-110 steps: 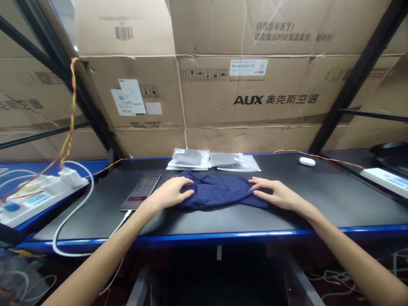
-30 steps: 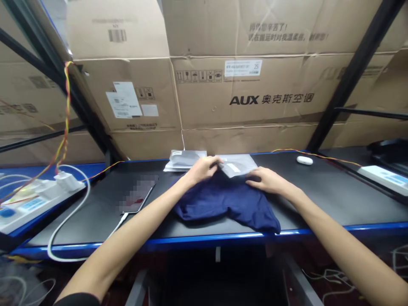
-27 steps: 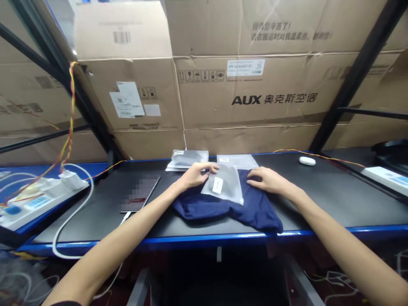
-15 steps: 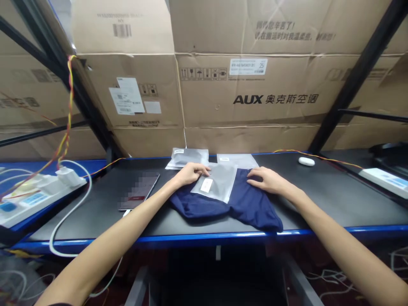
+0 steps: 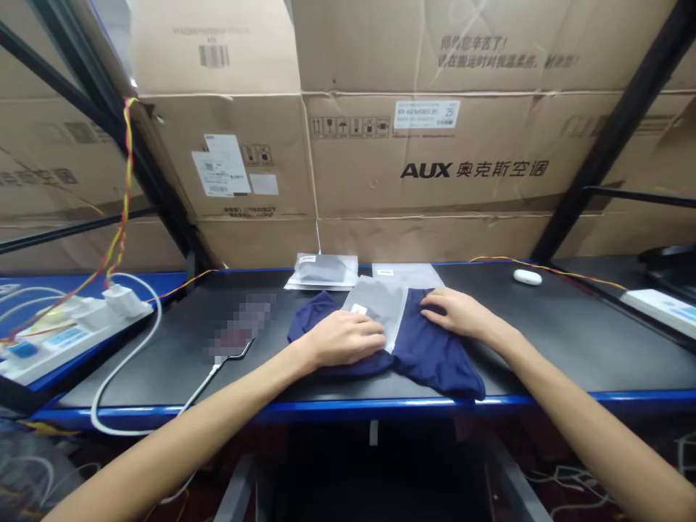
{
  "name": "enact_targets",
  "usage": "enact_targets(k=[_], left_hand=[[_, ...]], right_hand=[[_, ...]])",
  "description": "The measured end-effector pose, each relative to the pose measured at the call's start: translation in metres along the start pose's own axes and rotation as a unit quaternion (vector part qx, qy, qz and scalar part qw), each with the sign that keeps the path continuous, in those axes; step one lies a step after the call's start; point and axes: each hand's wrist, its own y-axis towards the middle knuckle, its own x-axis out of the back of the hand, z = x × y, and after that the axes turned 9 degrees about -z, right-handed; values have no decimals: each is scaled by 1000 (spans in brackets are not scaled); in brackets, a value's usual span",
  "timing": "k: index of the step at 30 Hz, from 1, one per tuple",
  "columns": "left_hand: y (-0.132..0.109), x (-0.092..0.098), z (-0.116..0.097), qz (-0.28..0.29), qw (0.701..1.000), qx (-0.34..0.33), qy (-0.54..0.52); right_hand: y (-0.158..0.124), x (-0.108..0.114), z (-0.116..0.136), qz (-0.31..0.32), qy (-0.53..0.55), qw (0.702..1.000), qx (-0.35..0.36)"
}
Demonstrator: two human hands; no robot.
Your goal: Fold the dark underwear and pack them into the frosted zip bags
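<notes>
Resting palm-down on one frosted bag [image 5: 383, 299], left hand [image 5: 348, 338] has its fingers together, slightly bent; can't tell if they have hold of it. Right hand [image 5: 455, 313]: thumb and fingers parted, tips on the far right edge of one navy cloth [image 5: 435, 355], not closed round it.

Bag lies tilted on top of the cloth, roughly mid-table. Behind: one pouch stack [image 5: 326, 270] (count unclear) and one flat pouch [image 5: 410, 274]. Also one phone [image 5: 239, 330] (blurred out) on one white cable [image 5: 196, 391], one small white case [image 5: 527, 277], two power strips [image 5: 65, 337], one each side.

Surface: black mat [image 5: 565, 344], blue front edge [image 5: 391, 408]. Room: black metal uprights [image 5: 610, 138], printed cardboard [image 5: 473, 199] as back wall.

Cloth: rumpled, soft, right corner reaching the front edge. Bag: translucent grey-white, white label [image 5: 359, 309] half under the left hand.
</notes>
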Motion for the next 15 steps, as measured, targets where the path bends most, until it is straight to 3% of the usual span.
enact_targets(k=[3,6,10,15], left_hand=[[-7,-3,-1,-21,999,11,21],[-14,-1,-2,-50,998,25,25],[-22,1,-1,-79,996,42,28],[-26,1,0,-99,994,36,36]], right_hand=[[-2,4,16,-45,-3,998,46],[-3,8,48,-96,8,983,153],[2,2,89,-112,-45,953,278],[10,-14,104,-136,-115,925,335]])
